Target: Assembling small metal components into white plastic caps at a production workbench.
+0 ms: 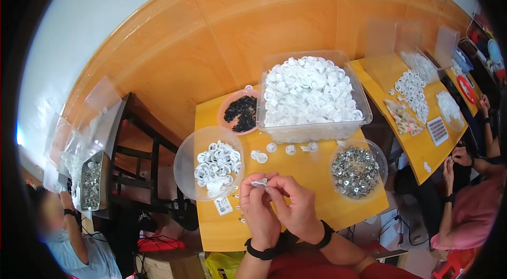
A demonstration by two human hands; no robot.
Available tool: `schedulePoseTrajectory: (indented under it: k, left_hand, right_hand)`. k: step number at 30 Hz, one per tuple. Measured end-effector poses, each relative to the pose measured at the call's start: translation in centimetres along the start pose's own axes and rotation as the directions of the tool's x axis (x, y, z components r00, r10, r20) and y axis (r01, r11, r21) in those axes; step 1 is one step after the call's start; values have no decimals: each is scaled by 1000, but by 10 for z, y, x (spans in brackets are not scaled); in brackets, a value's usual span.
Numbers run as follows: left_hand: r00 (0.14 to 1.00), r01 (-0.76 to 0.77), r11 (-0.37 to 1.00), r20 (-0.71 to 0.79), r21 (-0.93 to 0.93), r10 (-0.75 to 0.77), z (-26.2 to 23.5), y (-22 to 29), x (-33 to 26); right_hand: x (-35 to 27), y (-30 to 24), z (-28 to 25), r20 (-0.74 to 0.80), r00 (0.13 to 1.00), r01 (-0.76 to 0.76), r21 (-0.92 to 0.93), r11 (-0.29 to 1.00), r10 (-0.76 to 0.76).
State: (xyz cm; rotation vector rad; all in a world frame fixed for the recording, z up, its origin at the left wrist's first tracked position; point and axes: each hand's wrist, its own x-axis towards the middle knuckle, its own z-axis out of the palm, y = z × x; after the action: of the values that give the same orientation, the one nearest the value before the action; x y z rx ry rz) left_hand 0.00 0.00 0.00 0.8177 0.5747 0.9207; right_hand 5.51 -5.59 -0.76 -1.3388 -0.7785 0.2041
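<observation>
My left hand (257, 210) and my right hand (296, 205) meet over the front of a small yellow table (306, 173). Together their fingertips pinch a small white plastic part (260, 182). Both wrists wear black bands. Just left of my hands stands a clear round bowl (185, 168) holding white ring-shaped pieces (217, 165). To the right a clear round bowl (379, 160) holds small metal pieces (355, 170). Behind them a big clear tub (311, 130) is heaped with white plastic caps (309, 89). A few loose caps (288, 148) lie on the table before it.
A pink bowl (224, 107) of small black parts sits at the table's back left. A white label (223, 205) lies near the front edge. Another yellow table (417, 147) to the right carries white parts, with a person seated beside it. Another person sits at lower left by a metal tray (92, 184).
</observation>
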Motion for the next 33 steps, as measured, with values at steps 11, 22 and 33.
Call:
schedulePoseTrajectory:
  k: [11, 22, 33]
  left_hand:
    - [998, 71, 995, -3, 73, -70, 1, -20, 10]
    - [984, 176, 984, -13, -28, -177, -51, -13, 5]
    - [981, 176, 984, -82, -11, -177, -129, 9, -26]
  right_hand:
    - [2, 18, -9, 18, 1000, 8, -82, 997, -6]
    - [-23, 33, 25, 31, 999, -22, -88, 996, 25]
    - [-66, 43, 72, 236, 952, -210, 28, 977, 198]
